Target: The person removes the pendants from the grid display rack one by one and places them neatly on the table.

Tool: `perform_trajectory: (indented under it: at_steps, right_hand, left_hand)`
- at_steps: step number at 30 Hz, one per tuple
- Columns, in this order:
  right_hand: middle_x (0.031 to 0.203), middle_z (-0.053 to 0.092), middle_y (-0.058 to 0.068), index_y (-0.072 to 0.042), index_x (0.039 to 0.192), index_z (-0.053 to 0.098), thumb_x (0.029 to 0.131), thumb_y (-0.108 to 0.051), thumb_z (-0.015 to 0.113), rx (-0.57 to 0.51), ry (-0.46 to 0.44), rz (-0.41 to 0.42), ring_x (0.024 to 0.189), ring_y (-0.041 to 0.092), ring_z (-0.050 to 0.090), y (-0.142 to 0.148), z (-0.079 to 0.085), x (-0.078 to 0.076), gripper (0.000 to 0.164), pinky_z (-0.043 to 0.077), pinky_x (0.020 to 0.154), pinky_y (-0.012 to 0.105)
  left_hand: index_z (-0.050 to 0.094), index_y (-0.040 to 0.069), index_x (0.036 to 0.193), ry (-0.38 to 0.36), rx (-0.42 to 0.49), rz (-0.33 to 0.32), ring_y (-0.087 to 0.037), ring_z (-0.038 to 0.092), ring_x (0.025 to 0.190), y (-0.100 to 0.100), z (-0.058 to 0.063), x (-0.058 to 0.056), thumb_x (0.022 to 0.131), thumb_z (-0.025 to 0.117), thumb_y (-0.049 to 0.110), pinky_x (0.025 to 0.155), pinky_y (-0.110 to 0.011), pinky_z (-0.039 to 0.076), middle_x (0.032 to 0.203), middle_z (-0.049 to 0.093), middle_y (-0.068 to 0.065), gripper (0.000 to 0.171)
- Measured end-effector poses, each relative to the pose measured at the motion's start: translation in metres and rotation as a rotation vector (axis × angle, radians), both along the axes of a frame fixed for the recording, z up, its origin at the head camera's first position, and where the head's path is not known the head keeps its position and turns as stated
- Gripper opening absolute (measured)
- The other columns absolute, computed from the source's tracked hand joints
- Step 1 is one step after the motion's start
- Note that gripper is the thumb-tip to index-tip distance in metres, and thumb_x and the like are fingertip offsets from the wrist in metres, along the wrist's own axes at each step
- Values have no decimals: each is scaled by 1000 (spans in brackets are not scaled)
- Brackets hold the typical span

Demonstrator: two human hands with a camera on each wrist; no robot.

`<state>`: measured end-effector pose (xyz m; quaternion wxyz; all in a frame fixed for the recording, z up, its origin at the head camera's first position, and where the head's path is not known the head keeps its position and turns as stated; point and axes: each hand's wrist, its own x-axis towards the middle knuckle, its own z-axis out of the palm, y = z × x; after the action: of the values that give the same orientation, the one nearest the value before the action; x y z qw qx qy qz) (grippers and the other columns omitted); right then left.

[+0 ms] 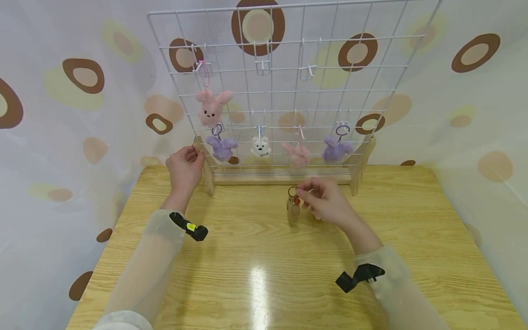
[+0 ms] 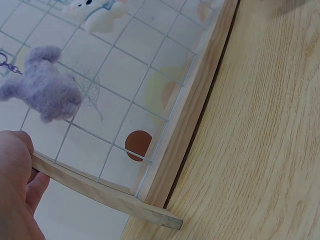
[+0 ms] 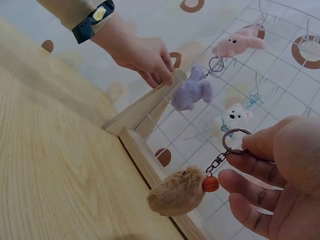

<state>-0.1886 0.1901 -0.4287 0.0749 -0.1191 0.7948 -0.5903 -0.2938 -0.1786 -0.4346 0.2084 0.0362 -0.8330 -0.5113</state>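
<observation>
1. My right hand pinches a dark metal ring between thumb and index finger; the other fingers bend loosely beside it.
2. From that ring a short chain carries an orange bead and a brown furry keychain. The keychain hangs on the near side of the rack, right of the scene's middle; I cannot tell whether it touches the table.
3. My left hand grips the upper end of the left wooden leg, thumb and fingers on either side of it.
4. That leg, the right wooden leg and a wooden crossbar support a white wire grid, which rises on the far side of the table.
5. A pink rabbit hangs at the upper left of the grid.
6. Along the lower row, left to right, hang a purple plush, a white bear, a second pink plush and a second purple plush.
7. White hooks sit higher up, at the grid's middle and right.
8. A spotted cloth covers the far side.
</observation>
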Motion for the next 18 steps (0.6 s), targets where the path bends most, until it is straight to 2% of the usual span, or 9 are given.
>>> perform_trajectory:
  at_steps: [3,7,14,18]
  right_hand:
    - [86,70,22,5,111,72,105,-11,67,41,34,3,60,22,62,0,-6,-1,18,43,44,22]
    - [93,73,18,3,108,74,104,-10,68,67,91,24,73,37,69,0,-12,-2,15,46,48,24]
    - [99,74,16,3,109,73,105,-8,67,88,98,66,77,45,69,2,-26,-6,14,61,61,40]
    - [99,74,16,3,109,74,105,-10,67,112,78,67,78,46,69,8,-34,-11,15,58,59,34]
  left_hand:
    - [75,-8,119,5,-1,0,-30,77,103,0,0,0,100,71,11,87,-34,63,109,76,-24,27]
    - [75,-7,118,15,-9,4,-29,77,101,0,0,0,100,71,11,86,-34,64,108,77,-23,26]
    - [75,-8,119,8,-6,0,-30,77,102,0,0,0,101,71,11,87,-34,63,109,77,-23,26]
    - [74,-8,120,-8,3,-7,-30,76,104,0,1,0,101,71,11,88,-34,63,111,76,-24,27]
